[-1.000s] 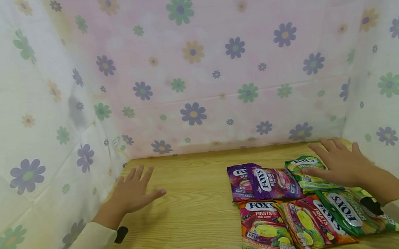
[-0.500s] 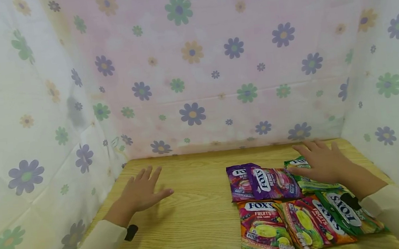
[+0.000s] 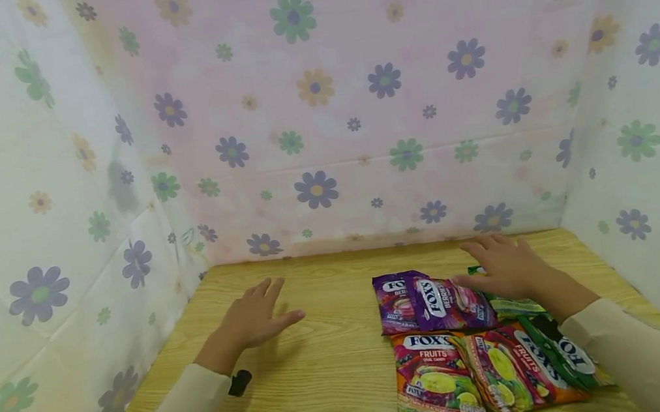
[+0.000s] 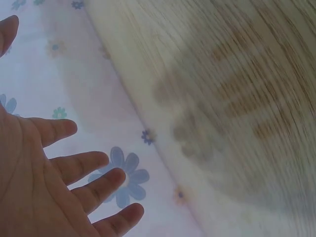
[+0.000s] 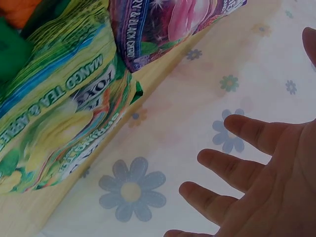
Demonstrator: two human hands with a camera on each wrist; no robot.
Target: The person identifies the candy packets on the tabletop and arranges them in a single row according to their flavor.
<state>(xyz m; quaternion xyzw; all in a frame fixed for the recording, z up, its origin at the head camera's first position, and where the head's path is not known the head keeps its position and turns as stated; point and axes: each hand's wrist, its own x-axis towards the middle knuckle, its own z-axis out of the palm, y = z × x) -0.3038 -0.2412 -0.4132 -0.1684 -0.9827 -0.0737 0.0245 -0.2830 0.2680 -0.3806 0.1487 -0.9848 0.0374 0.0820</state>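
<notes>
The candy packets [image 3: 438,382] lay unmoved at the right of the surface [image 3: 321,377]. My right hand [image 3: 505,272] and left hand [image 3: 253,321] had drifted inward, both spread and holding nothing, the right near the far green packet [image 5: 57,118], so no packet was being handled yet.

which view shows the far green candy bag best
The right wrist view: no hand covers the green bag, though the frame crops its edge. In the head view, the right hand hides much of it; the left wrist view doesn't show it.
</notes>
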